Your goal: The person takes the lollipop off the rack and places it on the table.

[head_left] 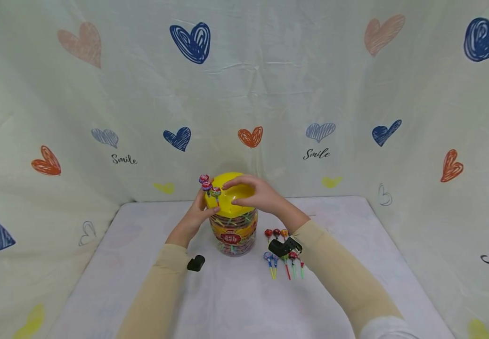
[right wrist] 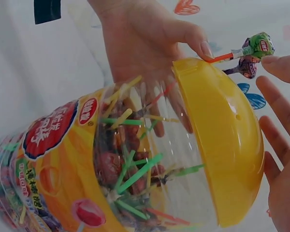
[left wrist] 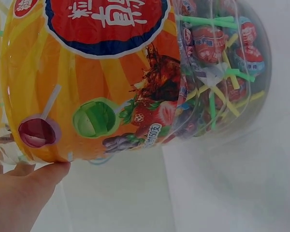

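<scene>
A clear plastic jar of lollipops (head_left: 233, 235) stands upright on the table, topped by a domed yellow lid (right wrist: 227, 140). My left hand (head_left: 192, 220) lies against the jar's left side, its fingers partly behind the jar. Its thumb pins the sticks of a few wrapped lollipops (head_left: 207, 186) beside the lid; a green-wrapped lollipop (right wrist: 262, 44) on an orange stick shows clearest. My right hand (head_left: 259, 194) is spread at the lid's right side, fingertips close to the lid and to the green wrapper. Whether they touch is unclear.
Right of the jar, several lollipops lie in two rows, the back row of lollipops (head_left: 276, 232) partly hidden by the right wrist's black camera (head_left: 285, 246). A white curtain (head_left: 253, 89) with printed hearts hangs behind the white table (head_left: 227, 301).
</scene>
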The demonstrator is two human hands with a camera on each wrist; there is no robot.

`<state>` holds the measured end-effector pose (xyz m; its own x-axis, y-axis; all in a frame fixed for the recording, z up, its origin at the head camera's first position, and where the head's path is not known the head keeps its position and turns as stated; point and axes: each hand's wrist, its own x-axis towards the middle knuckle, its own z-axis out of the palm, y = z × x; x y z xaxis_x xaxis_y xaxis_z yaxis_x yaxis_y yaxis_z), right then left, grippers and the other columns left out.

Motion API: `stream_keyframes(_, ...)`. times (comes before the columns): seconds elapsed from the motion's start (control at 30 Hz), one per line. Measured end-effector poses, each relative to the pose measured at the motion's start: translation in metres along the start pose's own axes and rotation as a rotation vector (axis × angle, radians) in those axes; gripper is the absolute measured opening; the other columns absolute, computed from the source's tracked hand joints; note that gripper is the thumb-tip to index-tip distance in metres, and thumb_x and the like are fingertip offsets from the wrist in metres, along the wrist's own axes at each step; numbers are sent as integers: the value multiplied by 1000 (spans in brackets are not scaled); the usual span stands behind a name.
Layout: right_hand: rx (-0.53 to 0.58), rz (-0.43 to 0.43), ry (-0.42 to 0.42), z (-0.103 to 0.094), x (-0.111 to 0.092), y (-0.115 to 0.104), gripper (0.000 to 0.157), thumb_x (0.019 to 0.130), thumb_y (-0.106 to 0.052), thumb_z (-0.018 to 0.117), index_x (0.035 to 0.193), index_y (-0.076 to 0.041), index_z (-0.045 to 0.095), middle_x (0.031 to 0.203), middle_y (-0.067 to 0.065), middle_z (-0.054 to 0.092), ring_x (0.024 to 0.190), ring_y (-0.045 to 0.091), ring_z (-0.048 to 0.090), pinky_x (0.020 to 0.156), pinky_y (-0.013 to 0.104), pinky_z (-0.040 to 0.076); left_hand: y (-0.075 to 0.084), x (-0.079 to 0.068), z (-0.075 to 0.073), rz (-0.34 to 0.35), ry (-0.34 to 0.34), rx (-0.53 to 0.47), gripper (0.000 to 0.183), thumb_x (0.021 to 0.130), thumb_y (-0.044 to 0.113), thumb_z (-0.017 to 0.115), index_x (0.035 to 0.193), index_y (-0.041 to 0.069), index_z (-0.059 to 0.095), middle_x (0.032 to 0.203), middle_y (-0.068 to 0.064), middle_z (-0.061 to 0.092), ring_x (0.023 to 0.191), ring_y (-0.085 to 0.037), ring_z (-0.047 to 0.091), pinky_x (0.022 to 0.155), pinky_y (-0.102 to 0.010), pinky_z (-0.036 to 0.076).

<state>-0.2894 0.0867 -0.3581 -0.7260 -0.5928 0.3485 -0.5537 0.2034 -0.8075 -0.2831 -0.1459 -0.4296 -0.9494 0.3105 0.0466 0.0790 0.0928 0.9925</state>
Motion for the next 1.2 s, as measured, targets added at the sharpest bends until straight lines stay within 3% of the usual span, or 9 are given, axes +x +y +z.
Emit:
stream_keyframes(0.27, 4, -19, -98, 3, 9, -4, 40, 87, -5, 70, 127, -8, 65, 129, 1, 59, 121, 19, 47, 94, 34, 49, 3, 1, 0, -1, -12, -6, 84, 96, 14, 62, 157, 33, 8, 163, -1, 5, 147, -33, -3, 109, -69, -2)
stream_keyframes(0.5, 3, -15, -123, 5, 12, -7, 40, 87, -5, 69, 127, -6, 64, 131, 5, 59, 123, 20, 47, 96, 34, 48, 10, -1, 1, -53, -23, -8, 85, 96, 12, 61, 158, 29, 5, 163, -5, 1, 147, -35, -6, 109, -69, -2)
stream_keyframes(0.63, -9, -36, -133, 5, 13, -6, 41, 87, -4, 68, 128, -6, 64, 133, 5, 58, 123, 20, 48, 97, 35, 48, 9, -1, 1, -61, -12, 0, 85, 96, 17, 63, 157, 33, 6, 163, -2, 1, 147, -33, -7, 109, -70, -2)
stream_keyframes(0.83, -14, -39, -135, 6, 15, -6, 41, 87, -4, 68, 128, -6, 64, 133, 4, 59, 123, 20, 48, 97, 34, 48, 3, 0, 0, -54, 6, 24, 84, 96, 21, 63, 156, 38, 7, 163, 1, 2, 147, -32, -6, 108, -71, -2)
stream_keyframes(1.2, 10, 2, -84, 10, 16, -6, 39, 87, -2, 67, 125, -7, 66, 125, 1, 63, 120, 18, 49, 93, 32, 50, 3, 0, 0, -23, -9, 11, 84, 96, 17, 62, 157, 34, 7, 163, -2, 4, 147, -33, -4, 109, -70, -1)
